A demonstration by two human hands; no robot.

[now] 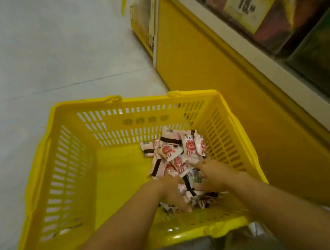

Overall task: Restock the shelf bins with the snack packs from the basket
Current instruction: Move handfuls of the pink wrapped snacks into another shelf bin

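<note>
A yellow slotted plastic basket (71,166) stands on the floor below me. Several small pink and white snack packs (180,150) with red circles and black strips lie heaped in its right half. Both my hands reach down into that heap. My left hand (173,192) digs into the near side of the pile, its fingers curled around packs. My right hand (212,173) sits on the right side of the pile, fingers curled into the packs. The fingertips of both hands are partly buried and blurred.
A yellow shelf base (214,69) runs along the right, close to the basket. Above it are clear shelf bins (288,25) of dark goods with a yellow price tag (249,6). Pale tiled floor (53,54) spreads to the left.
</note>
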